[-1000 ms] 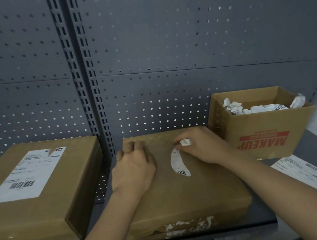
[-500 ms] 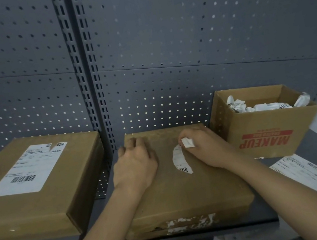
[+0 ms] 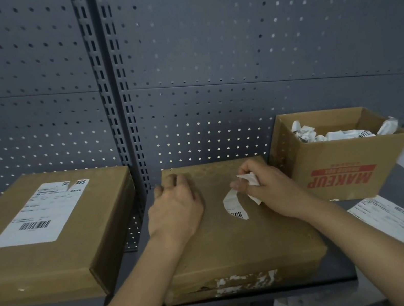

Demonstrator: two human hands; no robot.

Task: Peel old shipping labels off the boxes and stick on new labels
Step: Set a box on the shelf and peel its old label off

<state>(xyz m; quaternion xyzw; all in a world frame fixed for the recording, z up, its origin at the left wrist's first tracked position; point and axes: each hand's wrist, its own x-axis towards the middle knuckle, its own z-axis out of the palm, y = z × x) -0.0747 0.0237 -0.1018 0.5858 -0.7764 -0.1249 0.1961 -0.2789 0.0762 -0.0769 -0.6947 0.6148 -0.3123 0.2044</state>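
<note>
Peeling step, mid-pull. Left hand (image 3: pixel 175 206) lies palm-down on the middle box (image 3: pixel 238 243), fingers loosely bent, holding nothing, bracing it. Right hand (image 3: pixel 272 189) pinches the lifted end of the old label (image 3: pixel 233 205); the barcode end is stuck to the box top. Next, I judge: a slow, low pull, then scrap into the open box (image 3: pixel 344 171).

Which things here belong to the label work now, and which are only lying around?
In use: middle box, its label remnant, peeled strip pinched by right hand, left hand resting on the box.
Lying idle: labelled left box, MAKEUP box of scraps, loose label sheet.
</note>
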